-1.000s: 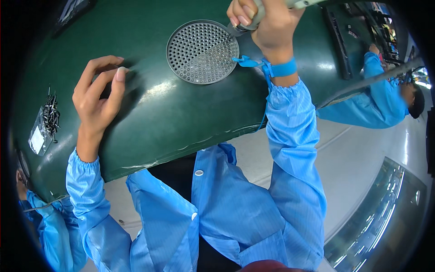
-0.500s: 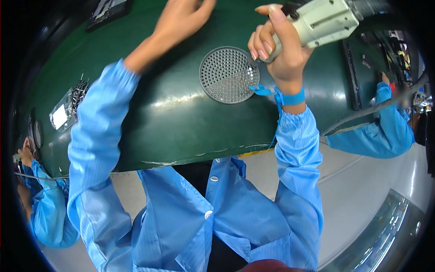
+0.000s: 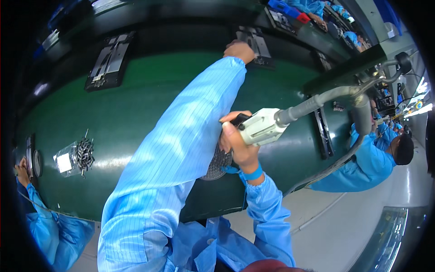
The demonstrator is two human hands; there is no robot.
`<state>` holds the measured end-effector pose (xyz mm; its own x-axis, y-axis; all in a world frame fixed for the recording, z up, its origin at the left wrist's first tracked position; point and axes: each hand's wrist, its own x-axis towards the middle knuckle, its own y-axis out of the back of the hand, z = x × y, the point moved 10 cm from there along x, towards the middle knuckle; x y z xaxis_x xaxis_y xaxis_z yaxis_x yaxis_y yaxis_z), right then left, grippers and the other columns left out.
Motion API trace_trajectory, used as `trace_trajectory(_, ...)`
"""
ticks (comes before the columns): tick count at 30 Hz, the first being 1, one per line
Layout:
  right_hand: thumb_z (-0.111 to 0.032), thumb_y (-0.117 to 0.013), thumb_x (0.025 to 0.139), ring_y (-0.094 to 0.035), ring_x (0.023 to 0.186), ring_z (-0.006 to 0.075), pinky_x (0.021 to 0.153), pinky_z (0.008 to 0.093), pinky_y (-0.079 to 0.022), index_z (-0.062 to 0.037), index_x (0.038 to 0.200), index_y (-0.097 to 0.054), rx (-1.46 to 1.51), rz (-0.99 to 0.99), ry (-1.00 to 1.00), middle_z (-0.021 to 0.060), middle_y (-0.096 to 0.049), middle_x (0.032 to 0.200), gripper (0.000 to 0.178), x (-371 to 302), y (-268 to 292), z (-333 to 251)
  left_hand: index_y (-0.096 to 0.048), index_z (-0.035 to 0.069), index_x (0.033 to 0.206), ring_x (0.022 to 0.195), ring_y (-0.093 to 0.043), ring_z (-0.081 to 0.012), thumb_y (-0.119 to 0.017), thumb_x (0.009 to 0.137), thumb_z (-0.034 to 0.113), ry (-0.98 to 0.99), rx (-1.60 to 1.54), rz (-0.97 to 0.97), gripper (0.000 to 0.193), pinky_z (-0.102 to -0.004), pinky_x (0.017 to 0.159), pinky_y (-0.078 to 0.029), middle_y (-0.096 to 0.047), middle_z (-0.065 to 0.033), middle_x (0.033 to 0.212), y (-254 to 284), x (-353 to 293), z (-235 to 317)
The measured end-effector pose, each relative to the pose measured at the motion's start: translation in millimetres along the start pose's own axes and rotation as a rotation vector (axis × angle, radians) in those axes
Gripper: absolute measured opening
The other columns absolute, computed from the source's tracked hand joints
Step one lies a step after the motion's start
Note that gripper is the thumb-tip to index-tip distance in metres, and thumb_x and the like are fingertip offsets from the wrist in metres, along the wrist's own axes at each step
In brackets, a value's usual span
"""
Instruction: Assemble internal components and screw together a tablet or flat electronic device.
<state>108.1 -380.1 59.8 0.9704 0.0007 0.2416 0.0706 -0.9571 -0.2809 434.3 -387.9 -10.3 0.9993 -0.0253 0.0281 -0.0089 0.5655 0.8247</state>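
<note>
My left arm stretches forward across the bench. My left hand (image 3: 240, 51) is at the near left edge of a black flat device with a grey metal plate (image 3: 256, 41); blur and the hand itself hide the fingers, so I cannot tell whether they grip it. My right hand (image 3: 239, 147) is closed round a pale green-white power screwdriver (image 3: 265, 127), held to the right of my left sleeve. Its tip is hidden behind my arm and hand. Below them lies a round grey perforated tray (image 3: 217, 167), partly covered by my left sleeve and right hand.
A thick grey hose (image 3: 317, 97) runs from the tool to the right. Loose screws (image 3: 84, 154) spill beside a clear bag (image 3: 65, 161) on the green bench (image 3: 136, 113). Another black device (image 3: 108, 63) lies far left. Co-workers in blue sit at left and right (image 3: 340, 167).
The view has tilted up toward the far side. My left hand has moved forward and right to the black device. The screwdriver is still in my right hand.
</note>
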Motion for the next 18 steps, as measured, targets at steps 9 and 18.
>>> trace_trajectory(9,-0.004,-0.065,0.095,-0.050,0.048,0.0080,0.045,0.0246,-0.042,0.0010,0.104,-0.058,-0.099,0.042,0.137,0.0024,-0.055,0.065,0.013,5.9,32.3,-12.6,-0.062,-0.014,0.112,0.091,-0.073,-0.0357,-0.061,0.091,0.012,-0.006,-0.997,-0.259,0.033,-0.0389,0.059,-0.068,-0.063,-0.0264,0.118,-16.8,-12.0,41.0)
trace_trajectory(18,-0.001,-0.069,0.083,-0.060,0.096,0.0118,0.070,0.0275,-0.051,0.0029,0.126,-0.053,-0.140,0.006,-0.034,0.0056,-0.060,0.110,0.045,3.2,40.7,37.6,-0.034,-0.009,0.139,0.090,-0.071,-0.0287,-0.049,0.106,0.023,-0.090,-0.949,-0.086,0.049,-0.0389,0.061,-0.067,-0.060,-0.0205,0.121,165.1,-163.3,-115.5)
